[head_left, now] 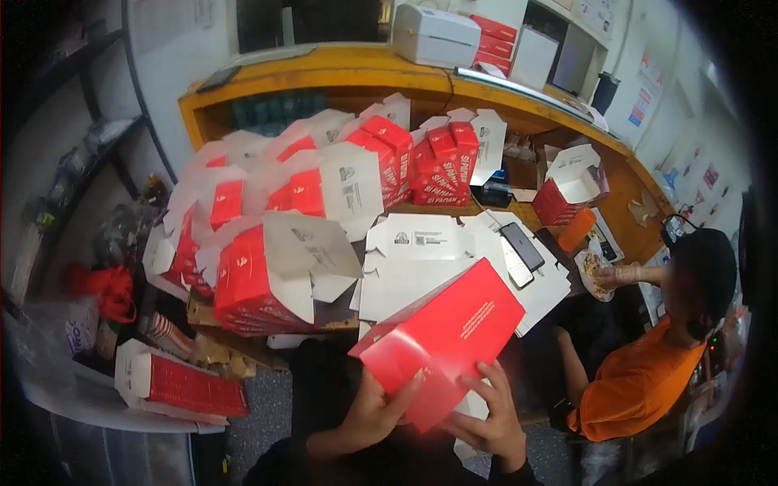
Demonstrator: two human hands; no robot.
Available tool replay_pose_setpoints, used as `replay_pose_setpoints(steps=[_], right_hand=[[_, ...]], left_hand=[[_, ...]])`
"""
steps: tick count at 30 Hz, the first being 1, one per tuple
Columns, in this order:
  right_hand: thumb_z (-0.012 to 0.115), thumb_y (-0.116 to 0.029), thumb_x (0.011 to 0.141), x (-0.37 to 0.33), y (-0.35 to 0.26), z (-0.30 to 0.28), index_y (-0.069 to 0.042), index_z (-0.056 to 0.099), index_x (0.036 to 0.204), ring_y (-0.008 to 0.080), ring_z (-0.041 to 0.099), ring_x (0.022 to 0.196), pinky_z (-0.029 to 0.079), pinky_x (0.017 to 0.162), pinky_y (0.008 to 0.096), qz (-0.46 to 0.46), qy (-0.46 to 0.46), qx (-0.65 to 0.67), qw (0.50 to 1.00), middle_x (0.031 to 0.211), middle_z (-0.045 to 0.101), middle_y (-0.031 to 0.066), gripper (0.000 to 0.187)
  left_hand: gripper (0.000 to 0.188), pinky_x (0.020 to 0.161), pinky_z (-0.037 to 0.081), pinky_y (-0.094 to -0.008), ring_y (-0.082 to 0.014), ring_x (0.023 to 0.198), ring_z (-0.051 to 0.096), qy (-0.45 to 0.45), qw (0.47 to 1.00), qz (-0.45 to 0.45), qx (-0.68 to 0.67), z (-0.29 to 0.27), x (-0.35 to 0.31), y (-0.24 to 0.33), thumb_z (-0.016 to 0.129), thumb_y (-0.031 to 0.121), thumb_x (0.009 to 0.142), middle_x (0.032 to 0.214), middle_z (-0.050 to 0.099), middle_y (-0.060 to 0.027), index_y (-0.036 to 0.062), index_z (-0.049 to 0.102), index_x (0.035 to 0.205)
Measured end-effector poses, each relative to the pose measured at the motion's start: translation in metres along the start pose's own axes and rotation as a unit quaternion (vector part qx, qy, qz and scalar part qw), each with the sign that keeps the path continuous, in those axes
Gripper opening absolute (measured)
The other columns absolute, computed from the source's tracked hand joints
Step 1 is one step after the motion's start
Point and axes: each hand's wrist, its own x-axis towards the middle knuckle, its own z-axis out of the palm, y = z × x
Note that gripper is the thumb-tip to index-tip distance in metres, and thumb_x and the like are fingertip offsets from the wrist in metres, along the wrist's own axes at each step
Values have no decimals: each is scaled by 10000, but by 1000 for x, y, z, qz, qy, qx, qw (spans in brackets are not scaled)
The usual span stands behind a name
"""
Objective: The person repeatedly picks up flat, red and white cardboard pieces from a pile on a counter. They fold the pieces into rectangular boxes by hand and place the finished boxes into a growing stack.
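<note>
In front of me I hold a partly folded red cardboard box [454, 332], tilted, with its glossy red side up. At its near left corner my left hand [377, 413] grips it, thumb on the red face and fingers underneath. My right hand [490, 417] holds the near right edge, its fingers bent over the card. Just beyond lies a stack of flat white box blanks [417, 255]. To the left stand several red boxes with white flaps raised, the closest being an open-topped red box [243, 279].
Two phones, one black [522, 247], lie on the blanks. At right sits a person in an orange shirt [648, 381], a hand at a plate of food [596, 279]. An orange cup [577, 229] and an open box [563, 190] stand nearby. A white printer [435, 35] tops the yellow shelf [324, 69].
</note>
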Motion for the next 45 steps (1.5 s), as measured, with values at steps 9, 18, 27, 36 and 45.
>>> replay_pose_setpoints(steps=[9, 18, 27, 36, 45], right_hand=[[711, -193, 662, 15, -4, 7, -200, 610, 956, 396, 350, 1185, 353, 918, 524, 53, -1, -33, 998, 1268, 398, 144, 311], [713, -29, 634, 27, 15, 15, -52, 507, 966, 458, 334, 1190, 326, 950, 514, 25, 12, 89, 996, 1280, 388, 185, 392], [736, -98, 633, 18, 24, -3, -160, 572, 1083, 409, 380, 1180, 400, 915, 453, -10, 75, 149, 986, 1307, 368, 203, 484], [718, -87, 643, 29, 27, 0, -124, 584, 1096, 387, 458, 1115, 461, 852, 396, 24, 121, -20, 992, 1290, 377, 223, 474], [732, -81, 628, 5, 43, 43, -60, 632, 988, 422, 441, 1109, 418, 879, 430, 94, 351, -130, 923, 1236, 410, 264, 374]], left_hand=[[617, 969, 347, -364, -193, 1185, 355, 40, 984, -68, -162, -1, 18, -8, 483, -20, 830, 1272, 325, -126, 69, 135, 1332], [380, 750, 488, -275, -136, 974, 531, 27, 989, -22, -146, -8, 70, -15, 504, 50, 862, 1091, 522, -91, 60, 362, 1215], [324, 736, 489, -267, -123, 908, 560, -54, 990, 34, -129, 1, 73, -24, 570, 102, 838, 1015, 567, -64, 35, 447, 1130], [255, 738, 479, -254, -143, 817, 584, -61, 990, -19, -125, 12, 66, -26, 548, 185, 862, 944, 582, -60, 14, 541, 1050], [241, 662, 484, -285, -168, 871, 572, -255, 959, -85, 89, 21, 61, -52, 502, 166, 880, 924, 568, -84, 2, 511, 1057]])
